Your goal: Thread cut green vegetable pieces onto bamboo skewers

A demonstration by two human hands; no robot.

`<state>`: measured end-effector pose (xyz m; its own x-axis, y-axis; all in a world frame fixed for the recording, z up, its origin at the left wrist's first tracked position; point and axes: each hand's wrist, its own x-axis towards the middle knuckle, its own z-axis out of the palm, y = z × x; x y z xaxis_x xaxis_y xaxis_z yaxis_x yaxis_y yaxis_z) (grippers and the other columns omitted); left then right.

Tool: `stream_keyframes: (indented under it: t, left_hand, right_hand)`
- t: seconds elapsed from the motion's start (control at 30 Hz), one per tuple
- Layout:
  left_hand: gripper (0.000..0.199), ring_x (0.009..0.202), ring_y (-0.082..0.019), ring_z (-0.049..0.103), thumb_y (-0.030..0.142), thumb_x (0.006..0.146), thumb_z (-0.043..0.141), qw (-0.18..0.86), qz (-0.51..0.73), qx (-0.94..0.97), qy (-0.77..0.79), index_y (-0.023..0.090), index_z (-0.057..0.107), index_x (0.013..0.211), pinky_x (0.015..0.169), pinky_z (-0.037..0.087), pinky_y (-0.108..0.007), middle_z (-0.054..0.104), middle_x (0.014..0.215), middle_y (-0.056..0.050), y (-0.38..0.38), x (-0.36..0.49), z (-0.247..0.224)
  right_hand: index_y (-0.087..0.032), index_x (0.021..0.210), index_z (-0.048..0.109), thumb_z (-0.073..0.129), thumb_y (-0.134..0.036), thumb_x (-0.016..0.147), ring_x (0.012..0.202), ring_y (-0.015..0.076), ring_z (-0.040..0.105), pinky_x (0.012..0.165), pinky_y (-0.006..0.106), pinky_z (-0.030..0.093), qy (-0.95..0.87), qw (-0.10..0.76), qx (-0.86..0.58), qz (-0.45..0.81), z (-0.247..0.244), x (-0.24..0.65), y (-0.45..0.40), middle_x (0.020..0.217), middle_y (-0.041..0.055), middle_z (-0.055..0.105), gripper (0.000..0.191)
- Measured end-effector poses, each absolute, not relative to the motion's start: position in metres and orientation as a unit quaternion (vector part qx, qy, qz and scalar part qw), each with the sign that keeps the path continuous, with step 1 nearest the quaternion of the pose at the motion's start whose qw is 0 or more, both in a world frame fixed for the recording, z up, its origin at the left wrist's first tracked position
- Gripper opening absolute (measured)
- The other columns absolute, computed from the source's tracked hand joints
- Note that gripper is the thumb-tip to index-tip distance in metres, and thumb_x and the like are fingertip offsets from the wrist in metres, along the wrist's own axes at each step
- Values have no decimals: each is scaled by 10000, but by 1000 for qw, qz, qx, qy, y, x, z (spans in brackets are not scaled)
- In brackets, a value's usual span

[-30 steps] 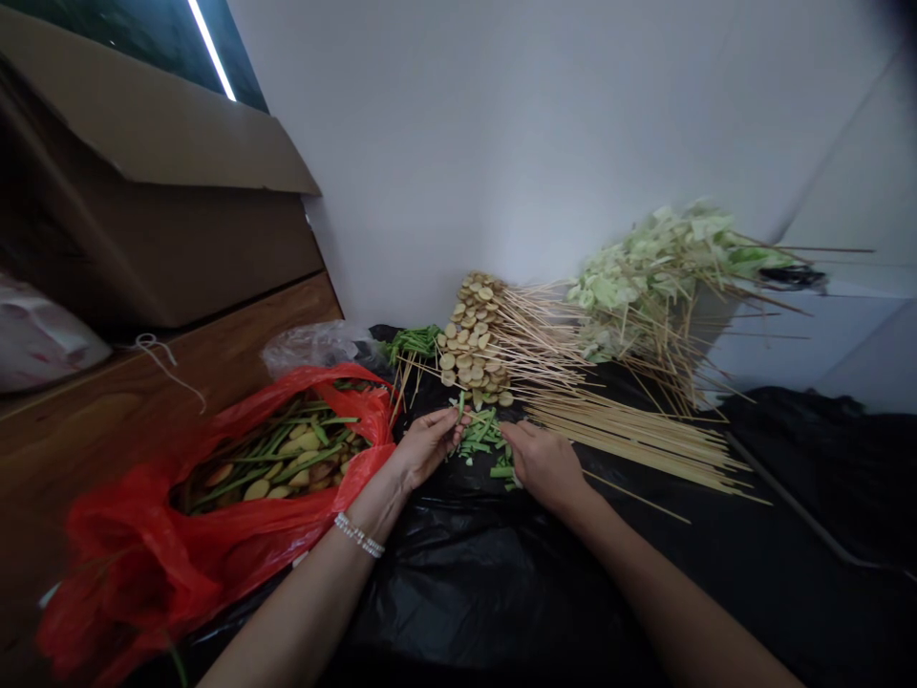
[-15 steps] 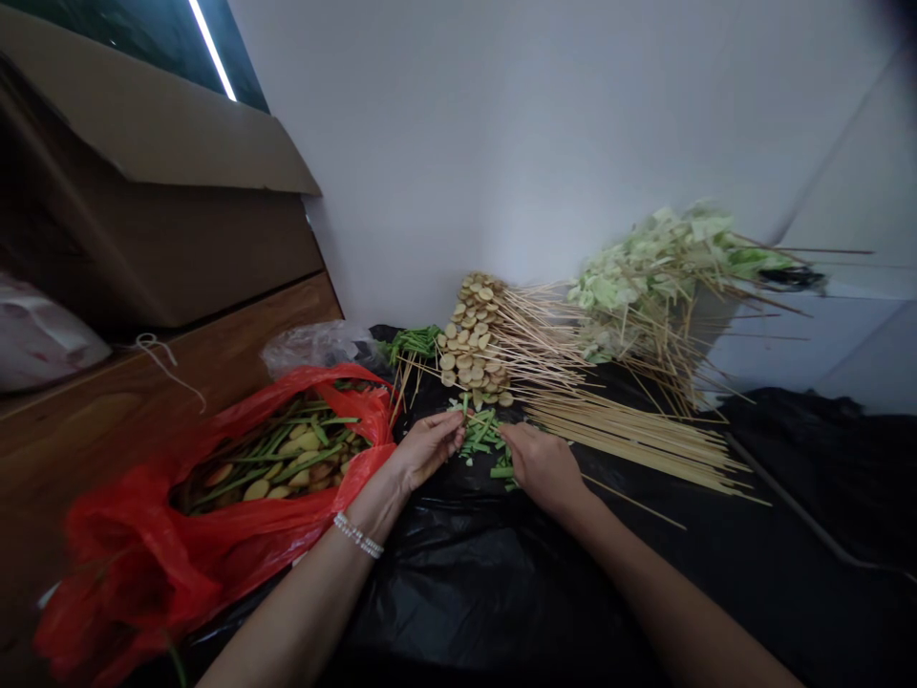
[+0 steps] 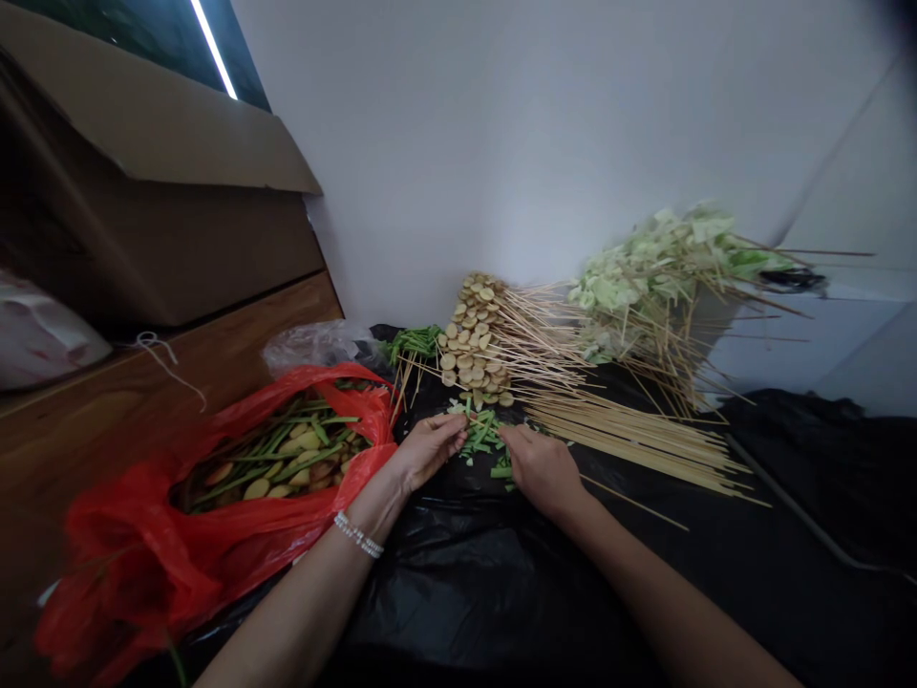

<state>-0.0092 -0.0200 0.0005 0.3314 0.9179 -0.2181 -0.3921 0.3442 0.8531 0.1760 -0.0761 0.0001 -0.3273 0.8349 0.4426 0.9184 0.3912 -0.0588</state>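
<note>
My left hand (image 3: pixel 432 447), a beaded bracelet at its wrist, pinches a short green bean piece (image 3: pixel 468 408) between thumb and fingertips. Close by on the right, my right hand (image 3: pixel 543 466) is closed on a thin bamboo skewer, mostly hidden, whose tip points toward the left fingers. Between and below both hands lies a loose pile of cut green bean pieces (image 3: pixel 484 435) on black plastic (image 3: pixel 473 583). Just behind are stacked skewers of potato slices (image 3: pixel 469 336). Bare bamboo skewers (image 3: pixel 645 444) lie in a bundle to the right of my right hand.
At left a red plastic bag (image 3: pixel 143 516) holds potato slices and long green beans. Green bean skewers (image 3: pixel 415 342) and a clear bag (image 3: pixel 315 346) lie behind it. Cabbage skewers (image 3: pixel 651 258) are heaped back right. A cardboard box (image 3: pixel 179 229) stands back left, by the white wall (image 3: pixel 516 143).
Both hands stay in nearly the same place, with only slight finger movement. The green bean piece in my left fingers has shifted slightly. Everything around them looks the same.
</note>
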Motion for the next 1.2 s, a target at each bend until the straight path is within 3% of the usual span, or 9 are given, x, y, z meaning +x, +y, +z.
stream_keyframes:
  t: [0.17,0.47,0.9,1.2]
  left_hand:
    - [267,625,-56,546,243,536,868,727,441,384,360,107,722,712,646,427,-186,632,665,0,-26,-1,-3]
    - [295,658,-79,547,299,549,851,640,485,451,389,139,699,745,665,412,-212,644,752,4,-28,1,2]
    - [313,613,-81,503,333,540,852,640,445,489,393,112,724,720,602,396,-205,627,691,-21,-31,2,1]
    - [342,760,-114,603,340,548,857,702,431,414,386,135,743,798,709,445,-219,688,800,-52,-29,1,-3]
  right_hand:
    - [-197,1051,626,427,-118,897,726,135,595,601,234,336,-809,222,-530,-122,-3,174,-75,846,35,657,264]
    - [-184,1009,621,396,-194,949,758,136,608,644,222,375,-805,299,-503,-101,-8,174,-70,879,48,666,234]
    - [-199,924,604,386,-174,934,734,139,604,612,235,347,-804,221,-550,-45,2,170,-78,817,26,655,219]
    - [-208,1081,615,374,-157,929,853,151,625,703,230,413,-805,217,-552,-11,6,171,-78,938,57,683,289]
